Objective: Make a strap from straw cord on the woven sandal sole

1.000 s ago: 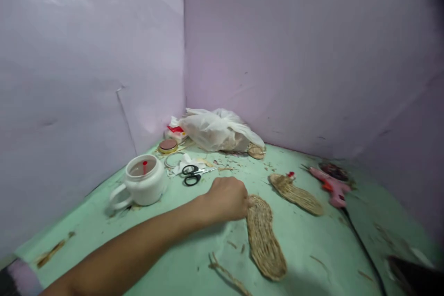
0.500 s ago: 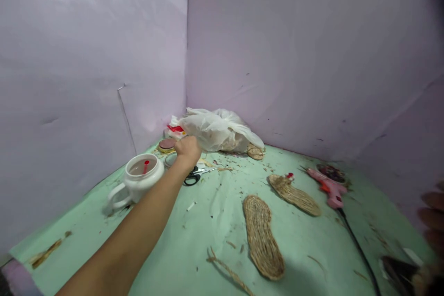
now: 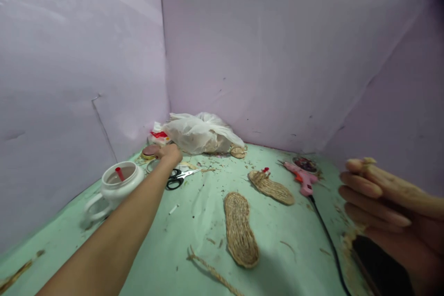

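Note:
My left hand (image 3: 170, 153) reaches to the back left, beside a round tin (image 3: 151, 151) with a pinkish lid. Its fingers are mostly hidden, so I cannot see whether they hold anything. At the right, my right hand (image 3: 388, 208) is raised, with thumb and forefinger pinched on a small tan scrap of fibre (image 3: 369, 161). Black-handled scissors (image 3: 177, 178) lie under the left wrist. A sole-shaped piece of coiled jute rope (image 3: 241, 231) lies in the middle. Behind it lies a second jute sole (image 3: 272, 188) with a small red piece at its tip.
A white mug (image 3: 121, 187) holding a red stick stands at the left. White plastic bags (image 3: 203, 133) lie in the back corner. A pink glue gun (image 3: 303, 179) with a black cord sits right of the soles. A loose rope (image 3: 213, 272) lies in front.
The view has swung right and slightly up. My right hand has come in from the right edge and shows clearly. My left hand stays near the tin.

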Available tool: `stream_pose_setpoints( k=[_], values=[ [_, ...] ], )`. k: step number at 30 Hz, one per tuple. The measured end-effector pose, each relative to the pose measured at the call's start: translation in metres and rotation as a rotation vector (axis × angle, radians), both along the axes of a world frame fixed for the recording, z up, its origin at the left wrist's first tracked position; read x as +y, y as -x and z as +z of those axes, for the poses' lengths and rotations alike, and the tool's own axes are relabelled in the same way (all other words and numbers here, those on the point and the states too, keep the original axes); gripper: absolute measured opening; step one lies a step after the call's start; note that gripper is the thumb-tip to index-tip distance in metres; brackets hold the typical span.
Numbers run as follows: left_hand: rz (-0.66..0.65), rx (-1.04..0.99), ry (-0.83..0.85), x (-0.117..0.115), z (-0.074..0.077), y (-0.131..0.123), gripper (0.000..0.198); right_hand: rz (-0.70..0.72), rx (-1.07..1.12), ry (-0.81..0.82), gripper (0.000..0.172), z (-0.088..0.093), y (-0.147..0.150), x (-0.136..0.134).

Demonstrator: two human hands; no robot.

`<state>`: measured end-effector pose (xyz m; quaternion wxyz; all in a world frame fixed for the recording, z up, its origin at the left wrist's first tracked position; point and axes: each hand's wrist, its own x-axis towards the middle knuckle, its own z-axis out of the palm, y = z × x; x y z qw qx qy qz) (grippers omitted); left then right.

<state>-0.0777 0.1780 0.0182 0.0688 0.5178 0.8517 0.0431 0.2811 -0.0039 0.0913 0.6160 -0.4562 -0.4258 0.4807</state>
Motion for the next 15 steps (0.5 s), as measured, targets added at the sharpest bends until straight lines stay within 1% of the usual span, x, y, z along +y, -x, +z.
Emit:
stream_pose_setpoints(
  k=[2,5,8,9,10,11,13,14,15],
  values=[
    [-0.031,0.037,-0.079,-0.009,0.012,-0.005,0.030,0.071,0.064,0.024,0.017,0.005,0.011,-0.002],
    [-0.121,0.092,-0.256,-0.028,0.041,-0.017,0.019,0.116,0.110,0.090,0.025,0.005,0.026,0.002],
    [-0.253,0.082,-0.428,-0.052,0.070,-0.037,0.020,0.150,0.176,0.158,0.033,-0.006,0.046,0.012],
    [-0.338,0.014,-0.491,-0.060,0.075,-0.044,0.019,0.155,0.218,0.170,0.036,-0.011,0.053,0.016],
    [-0.473,-0.220,-0.580,-0.068,0.079,-0.052,0.016,0.147,0.260,0.170,0.036,-0.018,0.060,0.019],
    [-0.597,-0.500,-0.599,-0.075,0.080,-0.058,0.011,0.155,0.285,0.179,0.036,-0.024,0.067,0.023],
    [-0.788,-1.034,-0.518,-0.086,0.074,-0.070,0.010,0.124,0.348,0.169,0.037,-0.035,0.076,0.030],
    [-0.858,-1.228,-0.449,-0.090,0.069,-0.074,0.013,0.105,0.367,0.167,0.041,-0.040,0.079,0.033],
    [-0.905,-1.368,-0.387,-0.093,0.063,-0.077,0.015,0.085,0.378,0.143,0.045,-0.044,0.080,0.035]
  ],
)
